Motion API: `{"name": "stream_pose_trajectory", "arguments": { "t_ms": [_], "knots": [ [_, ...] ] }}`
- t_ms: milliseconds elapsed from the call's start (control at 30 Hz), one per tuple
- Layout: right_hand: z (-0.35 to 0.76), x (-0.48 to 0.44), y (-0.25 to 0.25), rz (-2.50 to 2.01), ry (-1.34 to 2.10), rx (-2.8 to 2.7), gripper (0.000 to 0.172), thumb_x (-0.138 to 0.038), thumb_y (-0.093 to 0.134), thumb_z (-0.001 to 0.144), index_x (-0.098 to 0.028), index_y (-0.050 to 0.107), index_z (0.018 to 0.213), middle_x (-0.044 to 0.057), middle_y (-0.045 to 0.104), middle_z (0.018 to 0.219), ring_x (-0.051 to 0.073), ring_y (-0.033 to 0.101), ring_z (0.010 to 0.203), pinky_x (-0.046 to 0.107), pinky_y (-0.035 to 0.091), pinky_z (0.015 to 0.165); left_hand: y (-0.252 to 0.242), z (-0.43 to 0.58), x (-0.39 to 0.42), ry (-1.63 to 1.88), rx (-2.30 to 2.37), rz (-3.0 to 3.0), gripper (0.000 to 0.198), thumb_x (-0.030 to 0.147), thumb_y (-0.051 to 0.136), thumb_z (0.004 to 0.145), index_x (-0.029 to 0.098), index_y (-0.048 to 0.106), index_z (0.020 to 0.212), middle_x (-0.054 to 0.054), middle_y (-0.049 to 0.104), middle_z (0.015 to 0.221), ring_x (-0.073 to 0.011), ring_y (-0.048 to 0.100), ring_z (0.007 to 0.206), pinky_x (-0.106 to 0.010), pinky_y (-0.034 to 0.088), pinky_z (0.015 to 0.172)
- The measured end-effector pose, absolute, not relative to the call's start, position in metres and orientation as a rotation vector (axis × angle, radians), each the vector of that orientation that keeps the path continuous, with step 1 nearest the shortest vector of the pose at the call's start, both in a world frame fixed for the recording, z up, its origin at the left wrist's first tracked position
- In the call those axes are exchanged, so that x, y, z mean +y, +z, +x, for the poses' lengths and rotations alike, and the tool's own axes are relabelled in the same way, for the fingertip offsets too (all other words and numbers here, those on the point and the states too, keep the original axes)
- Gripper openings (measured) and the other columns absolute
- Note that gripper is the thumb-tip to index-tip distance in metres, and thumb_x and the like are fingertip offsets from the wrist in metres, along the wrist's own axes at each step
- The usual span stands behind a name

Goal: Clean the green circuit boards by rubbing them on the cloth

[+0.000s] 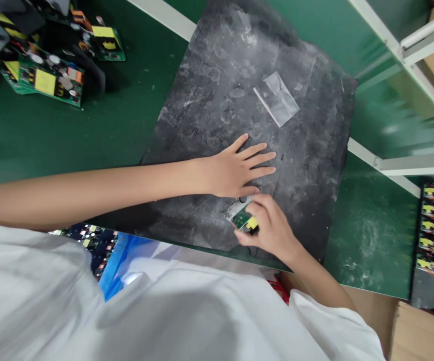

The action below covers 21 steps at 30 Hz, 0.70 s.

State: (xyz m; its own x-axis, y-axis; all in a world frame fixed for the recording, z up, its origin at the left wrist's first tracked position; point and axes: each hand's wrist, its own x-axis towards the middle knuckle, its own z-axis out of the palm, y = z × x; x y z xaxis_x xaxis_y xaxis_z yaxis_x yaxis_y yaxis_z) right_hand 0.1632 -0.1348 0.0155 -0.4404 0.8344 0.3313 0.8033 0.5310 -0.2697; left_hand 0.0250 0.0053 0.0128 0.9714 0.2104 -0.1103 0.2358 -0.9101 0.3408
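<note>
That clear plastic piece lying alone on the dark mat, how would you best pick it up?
The clear plastic piece lies flat and thin, so probably lift a corner or a short end from above, then pinch the edge. Its near-left end faces the left hand.

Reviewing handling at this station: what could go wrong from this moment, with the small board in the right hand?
1. The right hand pinches the small circuit board bare-fingered, so static or skin oils might reach it.
2. The black mat looks smeared with whitish residue; the board touches it and could pick some up.
3. The left hand lies flat right beside the board and could knock it.
</note>
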Motion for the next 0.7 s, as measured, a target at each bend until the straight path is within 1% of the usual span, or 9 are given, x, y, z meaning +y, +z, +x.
{"name": "stream_pose_trajectory", "arguments": {
  "t_ms": [67, 200, 367, 500, 700],
  "knots": [
    [0.1621, -0.1353, 0.0156, -1.293, 0.138, -2.379, 0.021, -0.029, 0.049, 0.087, -0.014, 0.045, 0.101, 0.011, 0.048, 0.09, 0.025, 0.053, 0.081, 0.036, 0.053, 0.067, 0.0133, 0.0251, 0.005, -0.095, 0.325, 2.76, 0.057, 0.048, 0.027, 0.094, 0.026, 0.02, 0.146, -0.001, 0.007, 0.156, -0.0245, 0.001, 0.144, -0.054, 0.002, 0.115],
    [0.1639, -0.1348, 0.0155, -1.408, 0.104, -2.286, 0.025, -0.032, 0.05, 0.087, -0.016, 0.044, 0.105, 0.011, 0.049, 0.093, 0.025, 0.053, 0.083, 0.035, 0.053, 0.064, 0.0145, 0.0251, 0.0045, -0.127, 0.342, 2.777, 0.057, 0.048, 0.028, 0.094, 0.026, 0.02, 0.146, 0.0, 0.005, 0.156, -0.0242, 0.0, 0.144, -0.054, 0.001, 0.115],
    [0.1643, -0.1349, 0.0146, -1.308, 0.118, -2.365, 0.02, -0.03, 0.049, 0.086, -0.015, 0.045, 0.099, 0.01, 0.049, 0.088, 0.025, 0.053, 0.079, 0.036, 0.053, 0.064, 0.0147, 0.0249, 0.0042, -0.108, 0.334, 2.78, 0.056, 0.046, 0.027, 0.095, 0.027, 0.019, 0.146, 0.0, 0.006, 0.156, -0.0245, 0.001, 0.144, -0.054, 0.002, 0.115],
    [0.1655, -0.1343, 0.0143, -1.44, 0.067, -2.26, 0.023, -0.034, 0.049, 0.087, -0.016, 0.044, 0.102, 0.011, 0.05, 0.091, 0.025, 0.053, 0.081, 0.036, 0.053, 0.062, 0.0134, 0.025, 0.0042, -0.104, 0.349, 2.789, 0.056, 0.048, 0.028, 0.094, 0.027, 0.02, 0.146, 0.0, 0.008, 0.156, -0.024, 0.001, 0.144, -0.054, 0.002, 0.115],
    [0.1621, -0.1357, 0.0154, -1.32, 0.109, -2.359, 0.02, -0.031, 0.048, 0.088, -0.014, 0.046, 0.097, 0.011, 0.05, 0.088, 0.025, 0.054, 0.079, 0.036, 0.053, 0.063, 0.013, 0.0254, 0.0043, -0.096, 0.339, 2.79, 0.057, 0.048, 0.027, 0.094, 0.027, 0.02, 0.146, 0.0, 0.007, 0.156, -0.024, 0.002, 0.144, -0.053, 0.002, 0.116]
  ]
}}
